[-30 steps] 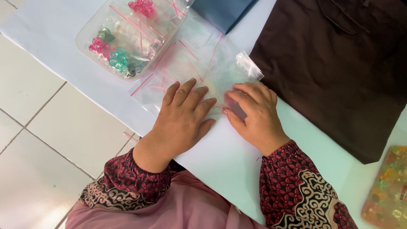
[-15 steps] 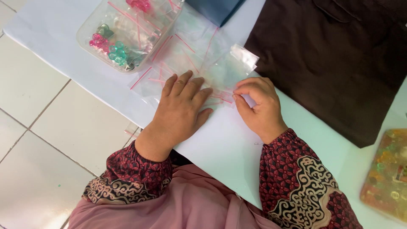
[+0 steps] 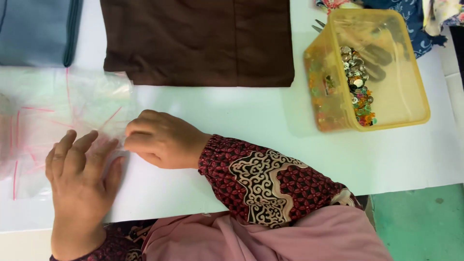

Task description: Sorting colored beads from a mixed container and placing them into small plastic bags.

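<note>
Two hands work on one clear plastic bag (image 3: 72,111) with pink lines, lying flat at the 9 o'clock side of the white worktop (image 3: 251,111). The left hand (image 3: 82,169) is open, palm down, pressing the bag. The right hand (image 3: 162,137), at its 2 o'clock, is curled closed, fingertips pinching at the bag's edge, I think. To do this well, keep the flat hand steady and smooth slowly. Brown cloth (image 3: 198,41) lies at 12 o'clock, a yellow tub (image 3: 411,72) of buttons at 2 o'clock.
</note>
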